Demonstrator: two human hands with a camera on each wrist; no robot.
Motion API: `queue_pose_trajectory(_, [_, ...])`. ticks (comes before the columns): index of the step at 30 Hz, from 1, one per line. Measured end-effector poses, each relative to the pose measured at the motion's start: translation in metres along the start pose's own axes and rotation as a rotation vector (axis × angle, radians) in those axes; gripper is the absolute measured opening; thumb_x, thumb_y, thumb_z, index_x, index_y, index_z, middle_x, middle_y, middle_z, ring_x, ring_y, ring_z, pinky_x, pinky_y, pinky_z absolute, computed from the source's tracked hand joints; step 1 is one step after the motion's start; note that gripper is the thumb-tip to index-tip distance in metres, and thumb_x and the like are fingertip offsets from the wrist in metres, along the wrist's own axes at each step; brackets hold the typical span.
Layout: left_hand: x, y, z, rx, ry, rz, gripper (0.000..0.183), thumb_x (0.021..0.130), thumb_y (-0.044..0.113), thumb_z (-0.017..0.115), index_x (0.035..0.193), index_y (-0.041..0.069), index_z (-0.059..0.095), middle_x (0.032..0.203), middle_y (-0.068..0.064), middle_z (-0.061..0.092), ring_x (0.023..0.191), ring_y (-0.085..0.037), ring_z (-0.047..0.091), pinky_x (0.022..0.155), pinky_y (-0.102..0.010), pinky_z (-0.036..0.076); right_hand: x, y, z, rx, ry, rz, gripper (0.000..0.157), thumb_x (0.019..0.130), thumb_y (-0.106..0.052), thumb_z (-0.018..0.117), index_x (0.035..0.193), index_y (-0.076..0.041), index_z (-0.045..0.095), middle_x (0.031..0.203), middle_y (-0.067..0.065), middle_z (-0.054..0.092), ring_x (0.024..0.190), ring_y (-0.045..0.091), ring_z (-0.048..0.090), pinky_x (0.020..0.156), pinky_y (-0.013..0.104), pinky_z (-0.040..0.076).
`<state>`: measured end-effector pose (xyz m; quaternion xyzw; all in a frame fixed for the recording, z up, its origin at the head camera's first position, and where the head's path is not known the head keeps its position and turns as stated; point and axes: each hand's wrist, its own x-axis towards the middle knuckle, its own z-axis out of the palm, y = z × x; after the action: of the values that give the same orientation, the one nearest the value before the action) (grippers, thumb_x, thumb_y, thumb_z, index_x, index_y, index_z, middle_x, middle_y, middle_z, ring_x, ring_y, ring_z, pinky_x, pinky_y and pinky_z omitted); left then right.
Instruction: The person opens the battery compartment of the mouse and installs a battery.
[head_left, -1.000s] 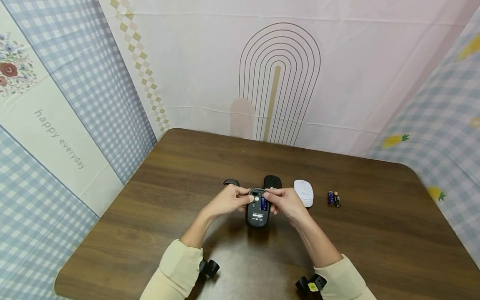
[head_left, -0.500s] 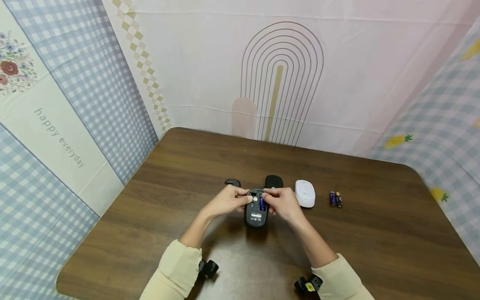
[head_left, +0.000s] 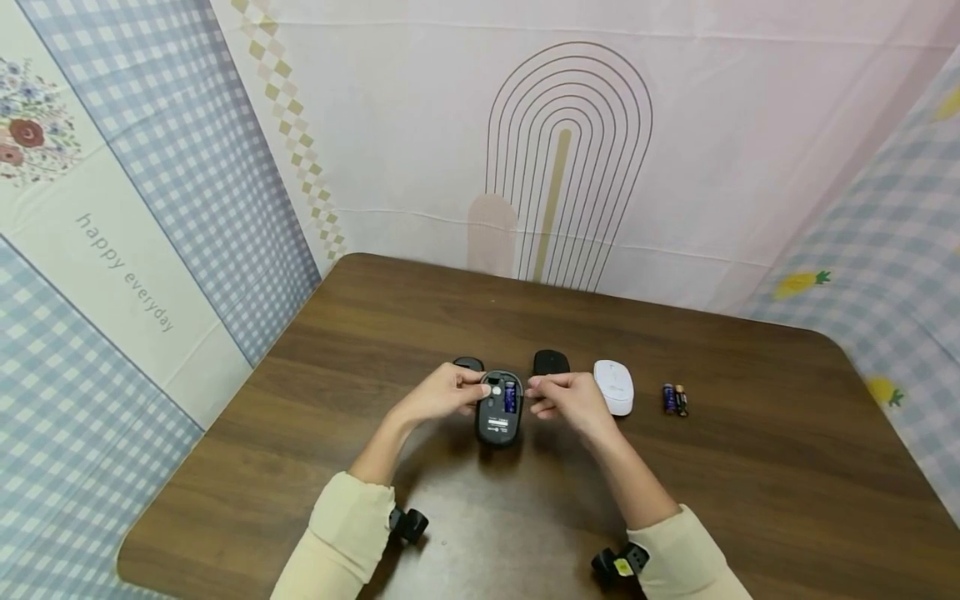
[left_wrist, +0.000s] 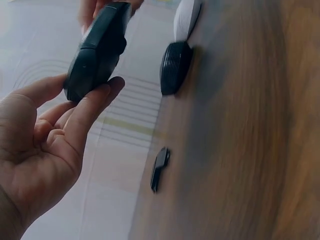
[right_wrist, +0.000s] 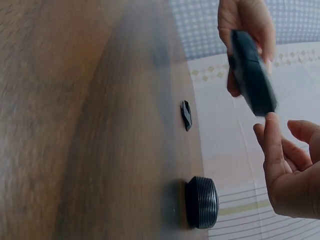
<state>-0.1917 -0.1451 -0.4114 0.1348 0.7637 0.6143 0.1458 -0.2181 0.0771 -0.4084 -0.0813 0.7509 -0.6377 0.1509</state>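
My left hand (head_left: 442,392) grips a black computer mouse (head_left: 497,421) by its left side, thumb on the underside, which faces up toward the head camera. In its uncovered battery slot lies a blue battery (head_left: 511,397). My right hand (head_left: 570,400) is just to the mouse's right with nothing held; in the right wrist view its thumb stands apart from the fingers, and a fingertip is right at the mouse's edge. The left wrist view shows the mouse (left_wrist: 97,52) side-on, raised above the table. Behind the left hand sits a small black curved cover piece (head_left: 468,363).
On the brown table (head_left: 420,317) behind my hands stands a second black mouse (head_left: 551,362) with ribbed sides. To its right are a white mouse (head_left: 615,387) and two loose batteries, one blue (head_left: 669,398) and one black and gold (head_left: 681,400). A patterned cloth backdrop rises beyond the table.
My right hand has let go of the mouse and its fingers have left the battery slot. The left hand has carried the mouse slightly left, showing the whole battery.
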Motion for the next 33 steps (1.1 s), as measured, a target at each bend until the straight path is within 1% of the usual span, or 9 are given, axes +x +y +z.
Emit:
queue_pose_trajectory(2, [-0.001, 0.000, -0.006, 0.013, 0.007, -0.015, 0.035, 0.093, 0.005, 0.050, 0.121, -0.017, 0.050, 0.110, -0.030, 0.058, 0.086, -0.031, 0.065, 0.075, -0.037, 0.054, -0.001, 0.001, -0.004, 0.028, 0.002, 0.000, 0.027, 0.089, -0.003, 0.054, 0.106, 0.018, 0.060, 0.083, 0.016, 0.068, 0.061, 0.012, 0.065, 0.059, 0.025, 0.055])
queue_pose_trajectory(6, [-0.002, -0.002, -0.018, 0.027, 0.038, -0.045, 0.037, 0.094, 0.007, 0.051, 0.122, -0.017, 0.048, 0.122, -0.031, 0.050, 0.087, -0.033, 0.065, 0.077, -0.037, 0.053, -0.004, 0.002, -0.014, 0.049, 0.017, 0.002, 0.029, 0.089, -0.004, 0.055, 0.105, 0.020, 0.058, 0.081, 0.017, 0.068, 0.064, 0.015, 0.066, 0.061, 0.026, 0.055])
queue_pose_trajectory(9, [-0.002, -0.005, -0.028, 0.024, 0.075, -0.059, 0.038, 0.093, 0.007, 0.052, 0.123, -0.016, 0.048, 0.119, -0.030, 0.053, 0.086, -0.032, 0.065, 0.076, -0.038, 0.053, -0.007, 0.004, -0.019, 0.052, 0.025, 0.016, 0.029, 0.090, -0.004, 0.054, 0.105, 0.021, 0.057, 0.082, 0.019, 0.067, 0.065, 0.015, 0.066, 0.062, 0.025, 0.055])
queue_pose_trajectory(11, [-0.001, -0.007, -0.035, 0.032, 0.097, -0.064, 0.038, 0.093, 0.007, 0.052, 0.123, -0.015, 0.049, 0.113, -0.029, 0.057, 0.084, -0.031, 0.066, 0.076, -0.038, 0.054, -0.009, 0.007, -0.022, 0.057, 0.035, 0.030, 0.028, 0.090, -0.002, 0.052, 0.105, 0.021, 0.057, 0.081, 0.020, 0.067, 0.065, 0.015, 0.066, 0.061, 0.025, 0.055])
queue_pose_trajectory(14, [0.001, -0.012, -0.047, 0.033, 0.123, -0.074, 0.037, 0.093, 0.007, 0.052, 0.123, -0.015, 0.049, 0.108, -0.029, 0.059, 0.085, -0.031, 0.065, 0.075, -0.038, 0.054, -0.013, 0.010, -0.026, 0.062, 0.040, 0.039, 0.028, 0.090, -0.001, 0.051, 0.105, 0.022, 0.056, 0.080, 0.019, 0.067, 0.065, 0.014, 0.066, 0.062, 0.025, 0.055])
queue_pose_trajectory(17, [0.005, -0.017, -0.059, 0.013, 0.133, -0.080, 0.038, 0.093, 0.006, 0.051, 0.124, -0.017, 0.047, 0.111, -0.032, 0.057, 0.091, -0.034, 0.063, 0.076, -0.037, 0.053, -0.017, 0.013, -0.029, 0.069, 0.045, 0.044, 0.029, 0.091, -0.003, 0.052, 0.104, 0.023, 0.055, 0.081, 0.020, 0.067, 0.066, 0.014, 0.066, 0.062, 0.025, 0.055])
queue_pose_trajectory(23, [0.014, -0.034, -0.081, -0.042, 0.176, -0.130, 0.039, 0.094, 0.004, 0.048, 0.126, -0.019, 0.041, 0.116, -0.036, 0.051, 0.102, -0.040, 0.057, 0.078, -0.033, 0.053, -0.021, 0.018, -0.032, 0.091, 0.064, 0.050, 0.028, 0.092, -0.002, 0.051, 0.104, 0.024, 0.054, 0.082, 0.021, 0.067, 0.066, 0.014, 0.066, 0.062, 0.024, 0.055])
queue_pose_trajectory(27, [0.020, -0.040, -0.090, -0.057, 0.197, -0.162, 0.040, 0.095, 0.003, 0.047, 0.126, -0.020, 0.040, 0.117, -0.036, 0.050, 0.106, -0.041, 0.054, 0.079, -0.033, 0.052, -0.021, 0.020, -0.034, 0.108, 0.066, 0.044, 0.028, 0.092, -0.001, 0.050, 0.104, 0.024, 0.053, 0.080, 0.016, 0.068, 0.066, 0.013, 0.066, 0.062, 0.024, 0.055])
queue_pose_trajectory(33, [0.029, -0.042, -0.100, -0.055, 0.193, -0.223, 0.042, 0.095, 0.003, 0.045, 0.128, -0.021, 0.036, 0.121, -0.036, 0.047, 0.109, -0.040, 0.051, 0.081, -0.034, 0.051, -0.022, 0.020, -0.035, 0.107, 0.065, 0.041, 0.028, 0.093, -0.001, 0.050, 0.105, 0.024, 0.053, 0.082, 0.017, 0.068, 0.067, 0.013, 0.066, 0.062, 0.025, 0.055])
